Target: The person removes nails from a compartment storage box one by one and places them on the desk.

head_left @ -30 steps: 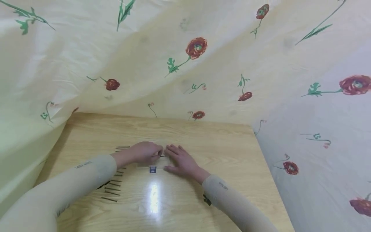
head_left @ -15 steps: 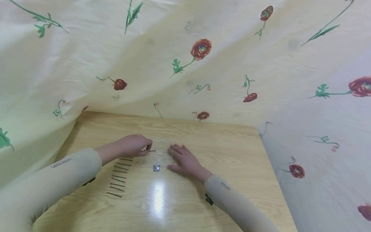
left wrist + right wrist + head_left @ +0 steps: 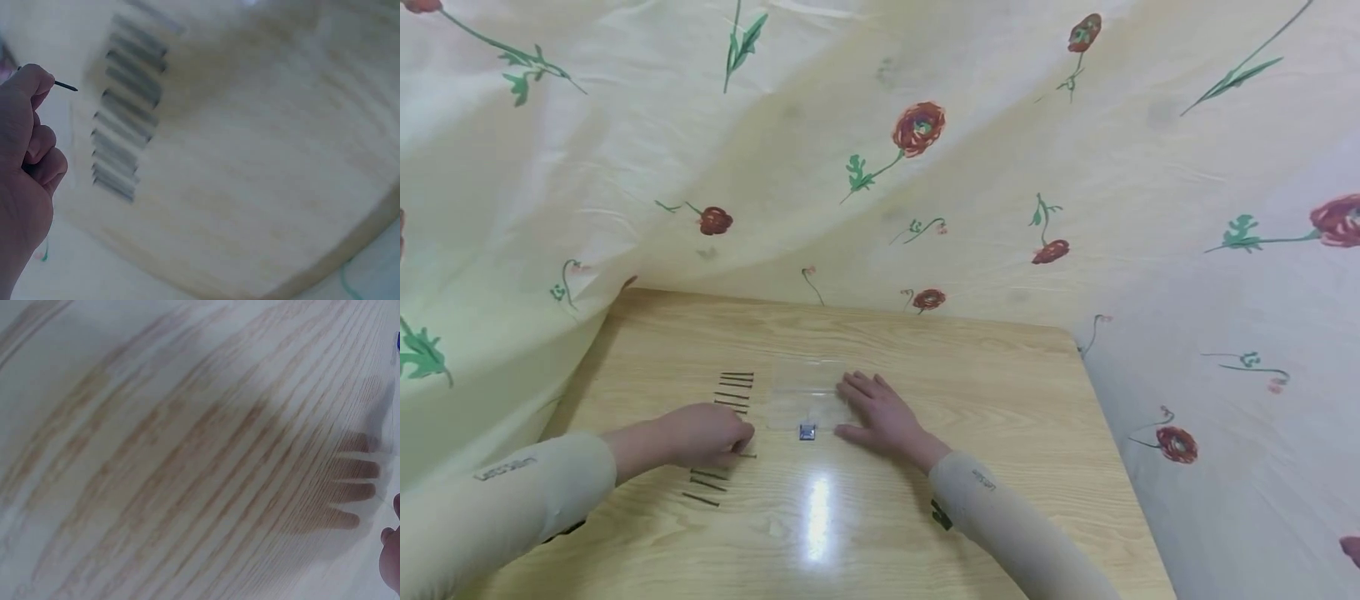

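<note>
Thin dark nail (image 3: 65, 85) pinched in left hand (image 3: 703, 435) beside row of dark nails (image 3: 730, 392); right hand (image 3: 880, 412) lies flat on clear plastic sheet (image 3: 805, 387), floral cloth (image 3: 880, 167) behind worktop (image 3: 985, 375).

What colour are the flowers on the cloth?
Red flowers with green stems on the pale yellow cloth; head view.

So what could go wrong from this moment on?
The left hand pinches one thin pin only at its end, so it might slip. That hand sits amid the row of pins and could scatter them. The clear sheet is held only by the right hand; it may shift.
</note>
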Demonstrator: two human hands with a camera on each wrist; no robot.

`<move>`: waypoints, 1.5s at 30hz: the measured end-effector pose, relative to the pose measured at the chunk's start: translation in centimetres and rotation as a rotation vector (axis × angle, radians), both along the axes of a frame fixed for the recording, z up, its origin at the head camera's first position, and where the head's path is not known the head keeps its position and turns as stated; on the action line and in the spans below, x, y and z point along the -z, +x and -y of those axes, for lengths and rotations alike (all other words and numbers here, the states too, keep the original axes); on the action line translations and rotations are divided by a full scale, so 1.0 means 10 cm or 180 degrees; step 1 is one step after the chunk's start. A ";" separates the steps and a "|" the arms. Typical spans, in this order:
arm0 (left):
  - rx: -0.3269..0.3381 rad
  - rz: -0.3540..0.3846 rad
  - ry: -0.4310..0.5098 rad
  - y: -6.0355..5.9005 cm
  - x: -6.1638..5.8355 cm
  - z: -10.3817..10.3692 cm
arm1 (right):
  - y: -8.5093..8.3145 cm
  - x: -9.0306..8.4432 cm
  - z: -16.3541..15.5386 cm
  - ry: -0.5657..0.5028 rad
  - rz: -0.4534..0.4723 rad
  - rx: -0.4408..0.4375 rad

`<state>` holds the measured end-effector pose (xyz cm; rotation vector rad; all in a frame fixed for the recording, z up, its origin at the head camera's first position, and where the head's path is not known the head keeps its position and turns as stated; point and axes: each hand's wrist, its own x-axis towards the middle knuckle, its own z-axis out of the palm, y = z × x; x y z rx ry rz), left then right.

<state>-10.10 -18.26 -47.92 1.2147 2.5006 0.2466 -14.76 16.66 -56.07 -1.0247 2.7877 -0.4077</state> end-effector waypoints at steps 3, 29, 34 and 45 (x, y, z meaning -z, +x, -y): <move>0.0097 0.0020 0.0062 0.14 0.11 0.07 | -0.01 0.03 0.01 -0.0019 -0.0022 -0.0021; -0.0186 0.0039 0.0381 0.69 0.59 0.46 | -0.05 0.03 0.04 -0.0033 0.0038 -0.0003; -0.0352 0.0176 0.0394 0.68 0.56 0.47 | -0.06 0.02 0.04 -0.0076 0.0069 -0.0003; -0.0414 0.0373 0.0433 0.63 0.56 0.44 | -0.06 -0.04 0.06 -0.0006 0.0157 0.0005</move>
